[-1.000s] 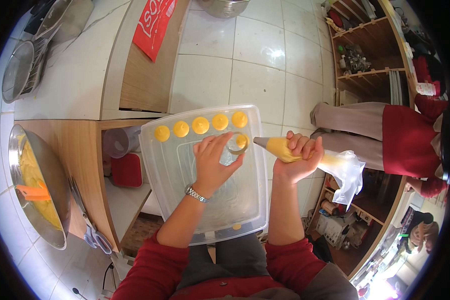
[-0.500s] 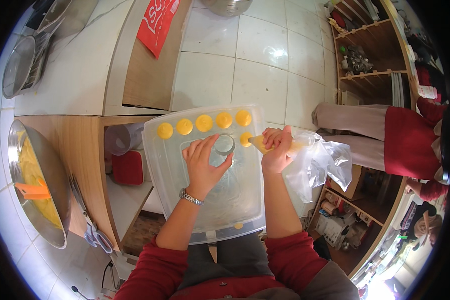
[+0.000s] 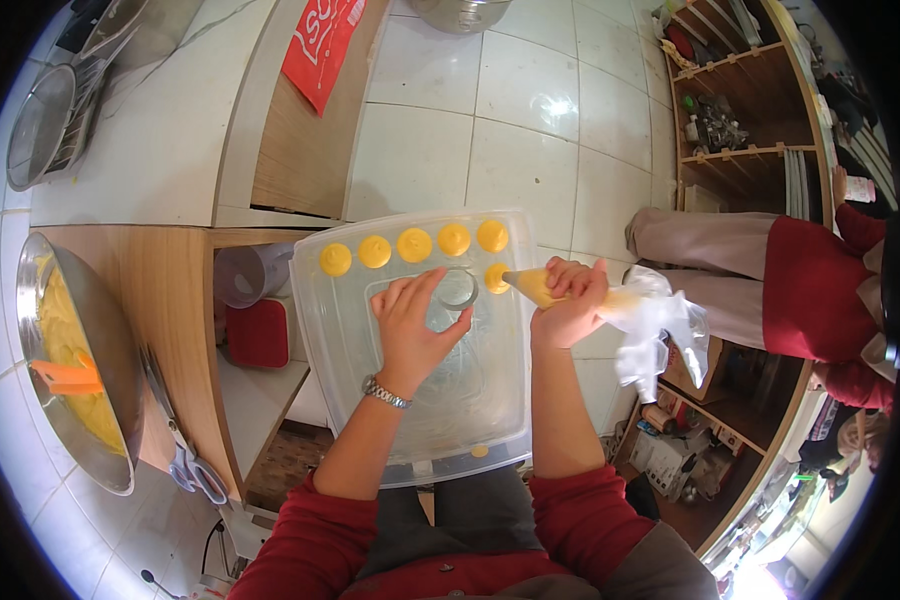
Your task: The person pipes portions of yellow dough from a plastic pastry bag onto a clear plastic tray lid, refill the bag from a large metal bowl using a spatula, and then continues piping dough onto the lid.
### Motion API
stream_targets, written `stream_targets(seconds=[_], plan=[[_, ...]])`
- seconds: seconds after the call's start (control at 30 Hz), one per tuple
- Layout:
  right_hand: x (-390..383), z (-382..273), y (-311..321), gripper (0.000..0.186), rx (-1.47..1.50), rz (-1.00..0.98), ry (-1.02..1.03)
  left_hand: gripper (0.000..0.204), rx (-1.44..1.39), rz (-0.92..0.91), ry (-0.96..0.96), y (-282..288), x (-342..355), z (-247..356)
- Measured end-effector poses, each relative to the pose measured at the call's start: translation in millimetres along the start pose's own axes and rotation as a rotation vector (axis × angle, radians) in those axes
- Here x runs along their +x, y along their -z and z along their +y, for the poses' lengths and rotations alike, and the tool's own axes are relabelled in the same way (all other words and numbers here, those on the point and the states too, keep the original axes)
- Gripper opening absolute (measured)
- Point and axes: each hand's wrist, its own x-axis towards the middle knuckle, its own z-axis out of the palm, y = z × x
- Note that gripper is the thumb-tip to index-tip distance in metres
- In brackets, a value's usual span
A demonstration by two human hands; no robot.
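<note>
The left hand (image 3: 410, 338) curves its finger and thumb around a ring (image 3: 459, 307), gripping it by its sides; whether the ring rests on the surface below is hard to tell. The right hand (image 3: 573, 303) closes firmly on a piping bag (image 3: 533, 287) of yellow filling, its loose clear plastic end (image 3: 667, 325) trailing off to the right. The bag's tip meets the right side of a single yellow mound (image 3: 495, 279), just right of the ring.

Beyond that mound, a row of five yellow mounds (image 3: 415, 245) runs along the far edge of a clear plastic box (image 3: 470, 405) (a small yellow blob (image 3: 479, 450) shows near its close edge too). Left of the box, a wooden cabinet (image 3: 170, 300) holds a clear container (image 3: 242, 278) and a red object (image 3: 257, 335). Farther left are scissors (image 3: 198, 472) and a steel bowl (image 3: 110, 340) of yellow mixture with an orange tool (image 3: 67, 378) in it. A co-worker in red (image 3: 820, 290) stands off to the right, beside wooden shelves (image 3: 735, 153).
</note>
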Motion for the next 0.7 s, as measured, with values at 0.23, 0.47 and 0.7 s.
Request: stream_targets(seconds=[0.23, 0.47, 0.7], plan=[[15.0, -19.6, 6.7, 0.039, 0.192, 0.238, -0.061, 0.052, -0.005, 0.002, -0.04, -9.1, 2.8, 0.2], [13.6, -26.8, 4.0, 0.04, 0.188, 0.198, -0.045, 0.051, 0.025, -0.025, -0.03, -11.9, 5.0, -0.5], [-14.9, -12.4, -7.7, 0.04, 0.081, -0.212, -0.041, 0.052, 0.028, -0.046, -0.012, -12.7, 5.8, -1.0]])
